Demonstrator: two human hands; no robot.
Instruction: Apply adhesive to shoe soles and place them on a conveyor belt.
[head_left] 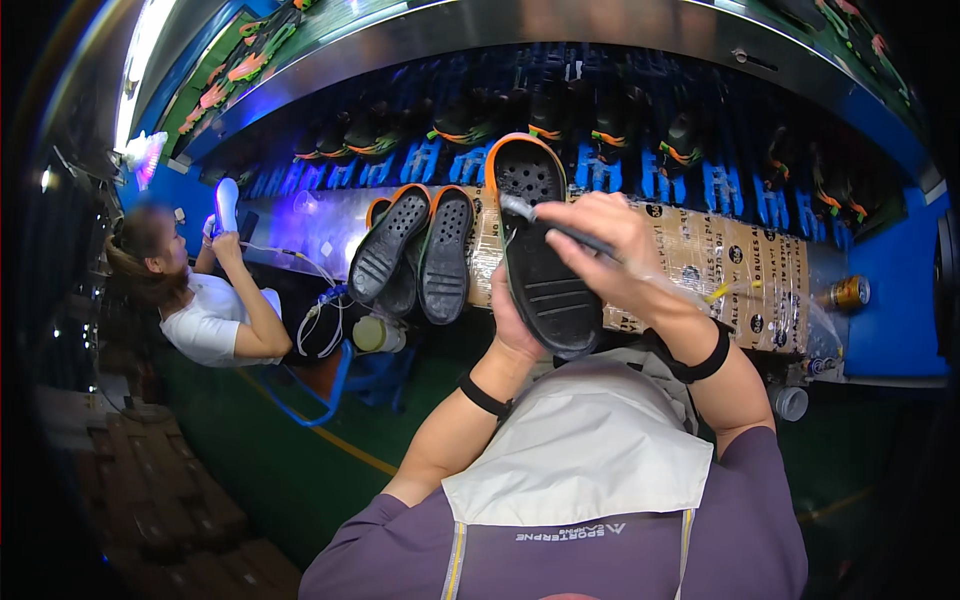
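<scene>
The black shoe sole with the orange rim (540, 250) is held up in front of the tape-wrapped tabletop edge (720, 260), which runs just behind it and leaves little room on that side. Left of the sole, three more dark soles (415, 250) lean against the same edge, near but not touching it. Below the sole, the green floor (290, 470) lies open. The left hand (510, 320) cups the sole from beneath at its heel end, fingers wrapped behind it, wrist bent upward with a black wristband. The right hand (600, 245) comes over the sole from the right, fingers pinched shut on a thin brush (555, 228) whose tip rests on the sole's perforated upper half. Far left of the sole, another person (200, 300) holds up a white sole (227, 203).
</scene>
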